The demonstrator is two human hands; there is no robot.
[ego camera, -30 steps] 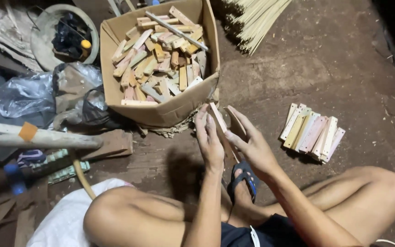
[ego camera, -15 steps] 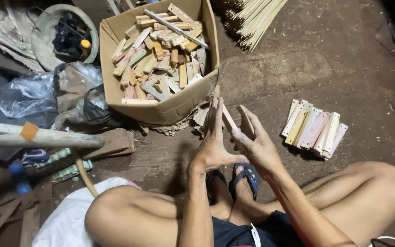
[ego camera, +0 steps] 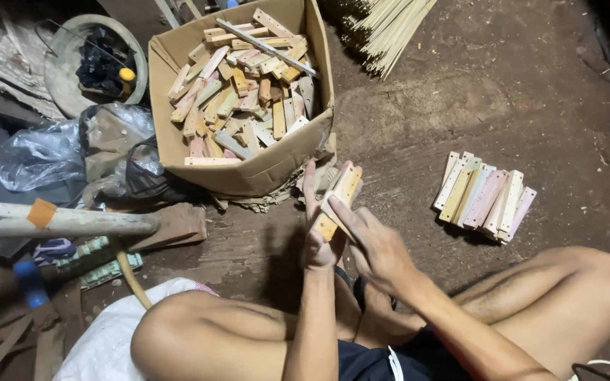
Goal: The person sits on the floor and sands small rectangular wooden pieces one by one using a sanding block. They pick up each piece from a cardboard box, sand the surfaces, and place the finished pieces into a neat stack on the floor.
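On the dirt floor, largest thing to smallest:

Floor [ego camera: 460,106]: lying bare and brown under everything; the person is sitting on it with knees spread.

Box [ego camera: 171,134]: standing open just beyond the hands, brimming with short wood slats lying every way.

Stick bundle [ego camera: 383,28]: fanning out at the top edge, well apart from the hands.

Pipe [ego camera: 65,222]: lying across the left side, an orange tape patch on it.

Slat row [ego camera: 485,197]: lying flat and side by side to the right, apart from the hands.

Left hand [ego camera: 317,236]: closing round the lower end of the held slats, fingers pointing up along their back.

Right hand [ego camera: 375,243]: pressing on the near face of the same slats, fingers curled over them.

Held slats [ego camera: 340,197]: standing tilted between both hands, just in front of the box corner.

Handling: the slats are looking light, stiff and dry, unlikely to slip or bend; gripping across the flat faces near the lower end is looking the steadiest hold for a small stack.

Change: half a second ago the hands were spreading wider with the slats lower; now they are drawing together and squaring the stack nearer the box.
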